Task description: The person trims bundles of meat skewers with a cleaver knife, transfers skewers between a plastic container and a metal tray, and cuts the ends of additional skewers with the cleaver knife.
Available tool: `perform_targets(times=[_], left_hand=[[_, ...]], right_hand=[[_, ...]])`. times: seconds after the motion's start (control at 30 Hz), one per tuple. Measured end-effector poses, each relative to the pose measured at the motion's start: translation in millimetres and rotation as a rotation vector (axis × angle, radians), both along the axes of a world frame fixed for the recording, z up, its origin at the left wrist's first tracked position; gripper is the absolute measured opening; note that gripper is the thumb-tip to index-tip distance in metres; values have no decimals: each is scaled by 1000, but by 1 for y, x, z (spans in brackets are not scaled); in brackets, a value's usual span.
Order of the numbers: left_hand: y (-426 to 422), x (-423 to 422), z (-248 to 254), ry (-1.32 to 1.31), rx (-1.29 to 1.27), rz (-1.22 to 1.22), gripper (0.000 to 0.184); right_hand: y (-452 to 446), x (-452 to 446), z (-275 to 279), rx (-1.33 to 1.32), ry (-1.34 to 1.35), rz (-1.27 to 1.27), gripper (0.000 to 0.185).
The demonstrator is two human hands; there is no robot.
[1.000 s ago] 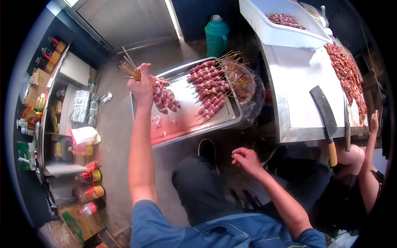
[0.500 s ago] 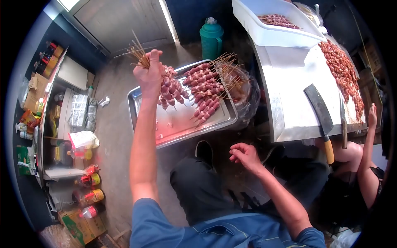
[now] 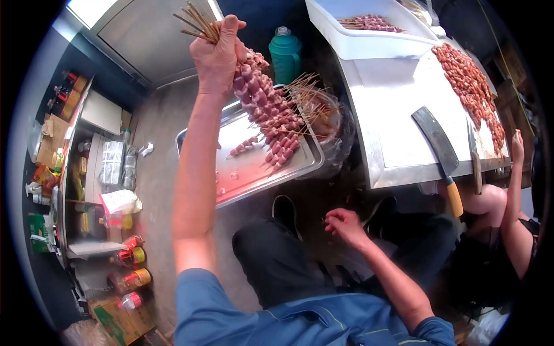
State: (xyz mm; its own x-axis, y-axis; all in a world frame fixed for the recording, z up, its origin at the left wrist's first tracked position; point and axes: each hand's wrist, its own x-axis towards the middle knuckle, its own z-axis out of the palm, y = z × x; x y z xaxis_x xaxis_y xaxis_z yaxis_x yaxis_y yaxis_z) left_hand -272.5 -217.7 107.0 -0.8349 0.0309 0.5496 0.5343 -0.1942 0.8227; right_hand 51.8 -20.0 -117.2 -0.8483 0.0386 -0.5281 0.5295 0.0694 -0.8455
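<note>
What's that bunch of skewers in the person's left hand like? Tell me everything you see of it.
The bunch of skewers is several thin, wooden-looking sticks gripped together in the left hand. Their bare ends fan out above the fist; below it, glossy pinkish-red, raw-looking meat chunks crowd along them. The bunch slants downward over the metal tray. Its lower end overlaps other skewers in view, so whether they touch is unclear.

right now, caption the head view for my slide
Left hand holding a bunch of meat skewers over a metal tray.
</note>
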Motion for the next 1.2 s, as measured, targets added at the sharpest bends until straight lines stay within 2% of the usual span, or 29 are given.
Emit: perform_targets(times=[0.17, 0.23, 0.27, 0.3, 0.37, 0.43, 0.47, 0.5, 0.53, 0.57, 0.63, 0.67, 0.7, 0.77, 0.83, 0.9, 1.03, 1.17, 1.2], left_hand=[[-7, 6, 10, 57, -61, -61, 36], [-10, 15, 9, 100, -301, 48, 33], [-10, 22, 7, 122, -418, 115, 25], [-9, 28, 3, 123, -421, 116, 25], [-5, 41, -5, 275, -623, 98, 15], [5, 58, -6, 687, -822, 70, 11], [9, 67, -8, 767, -934, 16, 15], [15, 79, -8, 821, -1044, 8, 12], [22, 89, -13, 900, -1086, -31, 10], [31, 98, -18, 979, -1127, -69, 9], [49, 119, -21, 1054, -1122, -250, 10], [60, 131, -20, 1160, -1151, -269, 14], [69, 140, -22, 1199, -1181, -346, 13], [88, 157, -25, 1293, -1266, -450, 15], [106, 170, -30, 1353, -1250, -560, 16], [124, 174, -34, 1374, -1294, -609, 17], [153, 180, -38, 1471, -1254, -699, 18], [175, 181, -44, 1528, -1150, -746, 24], [179, 179, -47, 1551, -1114, -727, 26]], right_hand=[[5, 3, -1, -29, 21, -34, 22], [6, 3, 1, -80, -20, -38, 24], [5, 2, 5, -84, -18, -37, 24], [5, 0, 11, -149, -37, -41, 25], [3, -3, 29, -215, -52, -50, 27], [3, -8, 53, -379, -76, -95, 25], [4, -10, 63, -375, -61, -109, 25], [5, -10, 72, -490, -41, -119, 29], [9, -10, 80, -603, -19, -127, 33], [13, -9, 88, -596, -3, -143, 33], [23, -7, 100, -929, 39, -103, 45], [29, -6, 102, -980, 63, -85, 57], [35, -4, 110, -973, 80, -93, 57], [47, 1, 126, -1167, 135, -60, 65], [60, 10, 129, -1163, 185, -65, 68], [71, 16, 133, -1020, 189, -53, 51], [94, 27, 137, -1035, 163, 152, 52], [91, 26, 138, -982, 156, 232, 56], [90, 24, 139, -994, 132, 188, 51]])
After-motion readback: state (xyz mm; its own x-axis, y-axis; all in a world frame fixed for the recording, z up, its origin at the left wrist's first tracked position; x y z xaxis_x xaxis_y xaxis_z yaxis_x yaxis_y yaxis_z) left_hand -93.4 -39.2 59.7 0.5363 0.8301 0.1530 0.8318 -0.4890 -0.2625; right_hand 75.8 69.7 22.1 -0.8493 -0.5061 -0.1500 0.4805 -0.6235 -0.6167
